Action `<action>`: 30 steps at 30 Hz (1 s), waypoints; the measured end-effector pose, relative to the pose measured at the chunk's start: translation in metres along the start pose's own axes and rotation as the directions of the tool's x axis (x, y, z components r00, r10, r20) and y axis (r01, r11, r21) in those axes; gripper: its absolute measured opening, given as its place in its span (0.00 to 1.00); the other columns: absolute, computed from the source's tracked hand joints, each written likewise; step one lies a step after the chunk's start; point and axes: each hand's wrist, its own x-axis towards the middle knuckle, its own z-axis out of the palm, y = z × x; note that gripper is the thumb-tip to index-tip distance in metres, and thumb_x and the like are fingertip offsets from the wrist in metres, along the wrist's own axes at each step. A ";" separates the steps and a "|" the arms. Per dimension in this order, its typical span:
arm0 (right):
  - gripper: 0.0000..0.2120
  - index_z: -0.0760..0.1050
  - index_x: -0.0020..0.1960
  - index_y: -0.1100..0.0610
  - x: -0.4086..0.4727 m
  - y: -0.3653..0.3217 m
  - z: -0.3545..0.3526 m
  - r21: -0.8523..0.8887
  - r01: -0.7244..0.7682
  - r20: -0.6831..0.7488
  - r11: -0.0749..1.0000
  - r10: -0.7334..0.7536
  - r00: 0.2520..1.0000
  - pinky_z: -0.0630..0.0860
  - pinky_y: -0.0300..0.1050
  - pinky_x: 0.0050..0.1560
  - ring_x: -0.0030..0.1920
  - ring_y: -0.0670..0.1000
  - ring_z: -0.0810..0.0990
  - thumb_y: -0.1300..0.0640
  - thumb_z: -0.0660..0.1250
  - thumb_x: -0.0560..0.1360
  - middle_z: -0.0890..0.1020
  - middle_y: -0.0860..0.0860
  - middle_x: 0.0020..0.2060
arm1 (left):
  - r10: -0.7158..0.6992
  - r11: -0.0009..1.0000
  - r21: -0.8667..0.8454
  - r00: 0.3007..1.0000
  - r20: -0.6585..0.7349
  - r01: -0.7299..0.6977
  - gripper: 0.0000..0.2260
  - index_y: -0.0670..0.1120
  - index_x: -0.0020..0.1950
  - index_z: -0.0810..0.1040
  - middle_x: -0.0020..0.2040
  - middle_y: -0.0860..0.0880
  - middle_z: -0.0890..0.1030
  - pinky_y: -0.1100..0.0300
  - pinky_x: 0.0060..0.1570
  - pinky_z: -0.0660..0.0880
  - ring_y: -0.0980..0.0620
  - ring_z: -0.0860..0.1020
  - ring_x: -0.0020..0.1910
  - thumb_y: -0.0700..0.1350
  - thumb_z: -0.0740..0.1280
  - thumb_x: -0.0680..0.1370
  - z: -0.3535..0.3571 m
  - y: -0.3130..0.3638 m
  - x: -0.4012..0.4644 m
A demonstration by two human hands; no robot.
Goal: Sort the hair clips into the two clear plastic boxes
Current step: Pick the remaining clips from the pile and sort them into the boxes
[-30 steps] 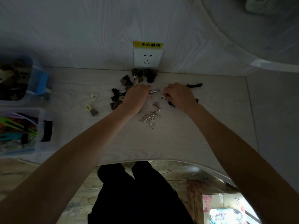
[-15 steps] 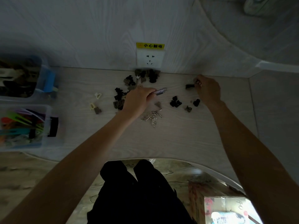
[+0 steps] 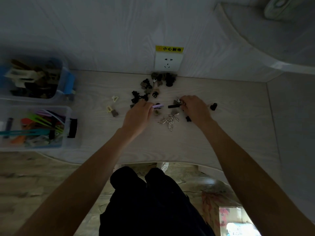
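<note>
Purple clip (image 3: 158, 106) is still sitting pinched in the left hand (image 3: 138, 114). Right hand (image 3: 194, 108) is coming back from the far edge, now gripping a black clip (image 3: 173, 106) mid-table.

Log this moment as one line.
left hand: holds purple clip | right hand: holds black clip | boxes: partly filled

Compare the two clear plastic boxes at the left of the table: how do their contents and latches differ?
The farther clear plastic box holds mostly dark and cream clips, while the nearer clear plastic box holds bright long clips in green, orange, teal and purple. The farther box has a blue latch; the nearer box has a black latch. Both are lidless, see-through, and sit side by side on the pale wooden table.
</note>
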 end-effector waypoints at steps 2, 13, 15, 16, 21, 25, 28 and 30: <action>0.11 0.73 0.56 0.64 0.003 -0.010 0.002 0.022 -0.014 0.001 1.000 0.014 1.000 0.70 0.51 0.46 0.51 0.61 0.75 0.60 0.61 0.76 0.78 0.62 0.50 | 0.008 1.000 0.014 1.000 0.017 -0.009 0.12 0.40 0.59 0.75 0.52 0.41 0.76 0.57 0.39 0.65 0.44 0.74 0.48 0.43 0.55 0.81 -0.002 -0.010 -0.009; 0.10 0.75 0.55 0.64 -0.001 -0.044 -0.028 0.264 -0.102 -0.214 0.959 0.162 0.963 0.67 0.45 0.46 0.48 0.60 0.76 0.61 0.62 0.77 0.77 0.63 0.47 | -0.052 0.997 -0.063 0.992 -0.112 0.045 0.12 0.41 0.58 0.76 0.49 0.41 0.78 0.56 0.40 0.66 0.42 0.76 0.47 0.43 0.57 0.81 -0.038 -0.039 -0.028; 0.10 0.75 0.54 0.65 -0.004 -0.066 -0.035 0.314 -0.060 -0.251 0.948 0.144 0.957 0.65 0.42 0.44 0.45 0.58 0.75 0.60 0.63 0.76 0.78 0.62 0.45 | -0.050 0.996 -0.087 0.983 -0.179 0.035 0.12 0.41 0.55 0.78 0.45 0.41 0.79 0.57 0.39 0.67 0.43 0.77 0.44 0.44 0.58 0.80 -0.057 -0.044 -0.032; 0.10 0.75 0.54 0.66 -0.006 -0.080 -0.037 0.336 -0.029 -0.270 0.941 0.126 0.955 0.63 0.40 0.42 0.42 0.56 0.74 0.60 0.63 0.76 0.78 0.61 0.43 | -0.046 0.994 -0.104 0.976 -0.211 0.025 0.12 0.41 0.54 0.78 0.44 0.42 0.79 0.58 0.39 0.67 0.44 0.77 0.42 0.45 0.59 0.79 -0.069 -0.047 -0.035; 0.03 0.74 0.48 0.60 -0.006 -0.170 -0.030 0.463 0.086 -0.198 0.882 0.008 0.980 0.59 0.37 0.34 0.35 0.49 0.69 0.61 0.63 0.77 0.72 0.50 0.34 | -0.043 0.984 -0.179 0.956 -0.291 -0.010 0.11 0.39 0.56 0.76 0.45 0.42 0.78 0.63 0.41 0.67 0.48 0.75 0.41 0.44 0.59 0.79 -0.137 -0.095 -0.080; 0.02 0.71 0.46 0.58 0.002 -0.244 -0.014 0.538 0.167 -0.113 0.826 -0.126 0.986 0.63 0.33 0.31 0.30 0.45 0.69 0.60 0.63 0.77 0.70 0.48 0.30 | -0.148 0.988 -0.083 0.956 -0.253 0.131 0.12 0.39 0.57 0.76 0.48 0.40 0.80 0.58 0.45 0.69 0.42 0.77 0.46 0.44 0.60 0.79 -0.169 -0.162 -0.125; 0.07 0.75 0.51 0.63 0.009 -0.293 0.000 0.552 0.211 -0.071 0.807 -0.207 0.976 0.65 0.30 0.34 0.37 0.49 0.72 0.60 0.65 0.76 0.76 0.53 0.37 | -0.172 0.983 0.033 0.971 -0.166 0.180 0.12 0.43 0.56 0.77 0.50 0.42 0.80 0.56 0.46 0.70 0.42 0.77 0.48 0.46 0.60 0.78 -0.179 -0.202 -0.149; 0.09 0.75 0.53 0.63 0.012 -0.319 0.008 0.537 0.247 -0.053 0.807 -0.260 0.964 0.66 0.23 0.37 0.40 0.48 0.73 0.61 0.65 0.76 0.80 0.57 0.42 | -0.215 0.974 0.055 0.974 -0.074 0.219 0.11 0.45 0.58 0.77 0.52 0.43 0.79 0.54 0.48 0.71 0.42 0.76 0.51 0.46 0.65 0.77 -0.180 -0.216 -0.158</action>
